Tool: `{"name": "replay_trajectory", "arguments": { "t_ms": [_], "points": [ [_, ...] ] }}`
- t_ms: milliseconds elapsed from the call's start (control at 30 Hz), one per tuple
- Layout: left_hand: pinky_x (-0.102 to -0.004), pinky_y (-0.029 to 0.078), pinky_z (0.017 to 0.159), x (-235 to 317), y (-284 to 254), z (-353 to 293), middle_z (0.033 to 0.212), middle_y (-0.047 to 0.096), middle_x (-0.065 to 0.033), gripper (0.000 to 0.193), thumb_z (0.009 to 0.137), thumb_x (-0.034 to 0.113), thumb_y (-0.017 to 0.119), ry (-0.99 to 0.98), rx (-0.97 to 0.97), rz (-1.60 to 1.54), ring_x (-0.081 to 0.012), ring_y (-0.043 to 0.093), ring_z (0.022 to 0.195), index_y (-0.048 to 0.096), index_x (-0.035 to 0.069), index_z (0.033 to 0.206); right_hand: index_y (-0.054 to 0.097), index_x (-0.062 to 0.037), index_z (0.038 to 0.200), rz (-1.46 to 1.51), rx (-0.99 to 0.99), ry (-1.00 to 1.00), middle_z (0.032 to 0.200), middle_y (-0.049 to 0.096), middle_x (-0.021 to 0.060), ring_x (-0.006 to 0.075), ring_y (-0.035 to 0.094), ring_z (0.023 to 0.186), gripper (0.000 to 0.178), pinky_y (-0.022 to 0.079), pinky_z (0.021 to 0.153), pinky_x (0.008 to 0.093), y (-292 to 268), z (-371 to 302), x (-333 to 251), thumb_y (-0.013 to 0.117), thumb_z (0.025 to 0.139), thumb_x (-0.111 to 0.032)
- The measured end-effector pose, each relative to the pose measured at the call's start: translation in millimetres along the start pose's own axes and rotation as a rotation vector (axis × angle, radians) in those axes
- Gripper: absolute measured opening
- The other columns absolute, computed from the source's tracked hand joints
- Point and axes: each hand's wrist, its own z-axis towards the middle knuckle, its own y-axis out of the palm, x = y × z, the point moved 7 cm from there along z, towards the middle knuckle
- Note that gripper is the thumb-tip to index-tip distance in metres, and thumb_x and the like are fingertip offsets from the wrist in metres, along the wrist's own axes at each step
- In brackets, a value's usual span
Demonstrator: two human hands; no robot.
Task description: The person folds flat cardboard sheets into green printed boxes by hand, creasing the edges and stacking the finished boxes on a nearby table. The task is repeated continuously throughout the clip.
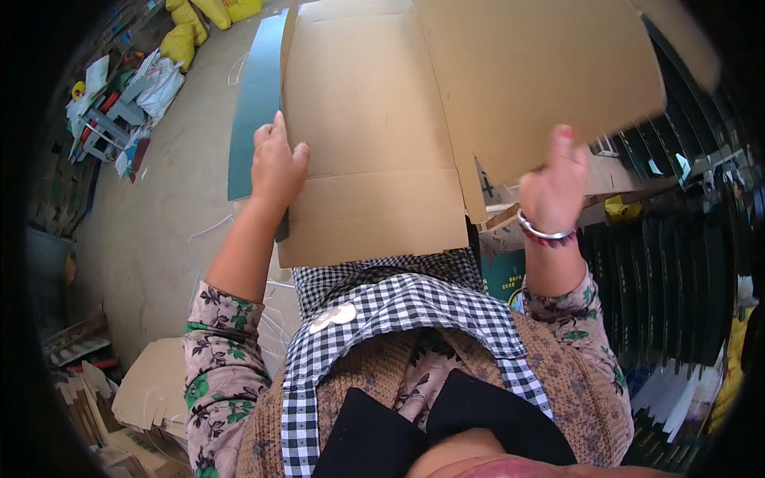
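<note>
1. Holding a flat brown carton (374,135) up in front of the chest, above the checked apron (398,311).
2. Left hand (277,163) gripping the carton's left edge, thumb on the near face, fingers curled behind the board.
3. Right hand (554,187) clamped on the lower edge of a raised flap (542,72), thumb up against the cardboard; bracelets (544,233) at the wrist.
4. Hands well apart, one at each side of the carton.
5. Flap tilted up and to the right, overlapping the main panel.
6. Dark green printed face showing along the carton's left side (255,119).
7. Below left, on the concrete floor (159,207), more folded cardboard (147,390) in a loose heap.
8. Right side lined with upright dark green sheets (677,271), packed close together.
9. Far top left, yellow sacks (187,32) and a white bag (159,84) by the wall.
</note>
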Motion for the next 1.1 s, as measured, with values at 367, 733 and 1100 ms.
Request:
{"name": "replay_trajectory", "arguments": {
  "t_ms": [367,733,1100],
  "points": [
    [-0.033,0.046,0.094,28,-31,-2,0.146,0.032,-0.0121,0.054,0.076,-0.001,0.068,0.162,-0.765,-0.414,-0.023,0.051,0.112,0.052,0.011,0.126,0.053,0.0014,0.127,-0.211,-0.388,0.495,0.115,0.062,0.0167,0.0158,0.061,0.071,0.053,0.049,0.06,0.025,-33,38,138,0.043,0.099,-0.043],
    [-0.0409,0.051,0.082,32,-6,-18,0.128,0.05,-0.0275,0.038,0.076,0.003,0.068,0.4,-0.132,-0.083,-0.0389,0.06,0.102,0.061,0.009,0.113,0.027,-0.0016,0.139,0.307,-0.297,0.435,0.138,0.04,0.0224,0.0321,0.065,0.095,0.055,0.057,0.08,0.0334,7,5,131,0.04,0.101,-0.039],
    [-0.0421,0.042,0.101,57,-19,-78,0.152,0.009,-0.026,0.081,0.069,-0.01,0.06,0.514,-0.433,0.042,-0.0449,0.034,0.131,0.032,0.005,0.144,0.03,-0.0014,0.139,0.284,-0.252,0.534,0.138,0.04,0.0217,0.0322,0.062,0.105,0.054,0.054,0.087,0.0347,-1,-3,132,0.045,0.1,-0.035]
  ]
}}
